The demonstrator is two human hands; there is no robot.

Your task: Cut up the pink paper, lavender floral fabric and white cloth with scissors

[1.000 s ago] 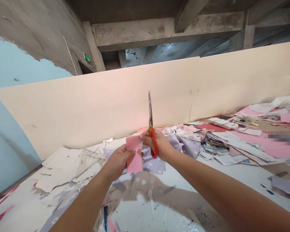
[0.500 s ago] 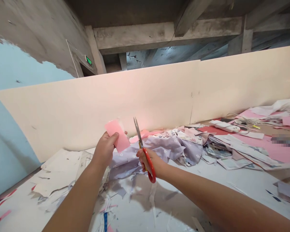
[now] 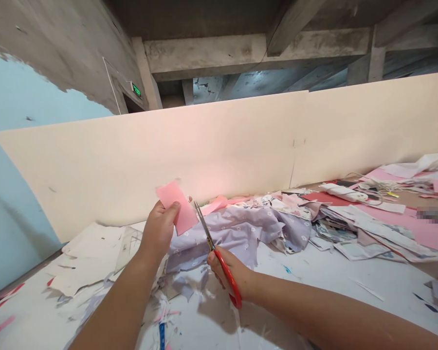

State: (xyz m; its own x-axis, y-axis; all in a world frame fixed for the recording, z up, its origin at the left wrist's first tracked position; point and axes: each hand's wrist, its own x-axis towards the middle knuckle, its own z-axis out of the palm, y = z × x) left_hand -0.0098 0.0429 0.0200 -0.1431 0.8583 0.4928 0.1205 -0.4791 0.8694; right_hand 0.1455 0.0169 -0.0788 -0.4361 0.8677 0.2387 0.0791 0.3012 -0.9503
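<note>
My left hand (image 3: 158,229) pinches a small piece of pink paper (image 3: 177,206), which is tilted up and to the right. My right hand (image 3: 229,276) grips a pair of red-handled scissors (image 3: 219,262) low down. The steel blades (image 3: 203,228) are closed or nearly closed and slant up and left. Their tips end right by the paper's lower right edge, and I cannot tell whether they touch it. Part of the scissors' handle is hidden inside my right hand.
A crumpled lilac floral fabric (image 3: 233,233) lies under my hands on a white, scrap-strewn table (image 3: 306,287). Behind it stands a tall cream board (image 3: 168,146). Stacked printed papers (image 3: 365,233), pink sheets (image 3: 416,223) and a white power strip (image 3: 345,192) with cables lie at right.
Since a second ago, my hands have moved apart, and the paper has moved left with my left hand. The scissors have dropped lower and tilted from upright to slanting left.
</note>
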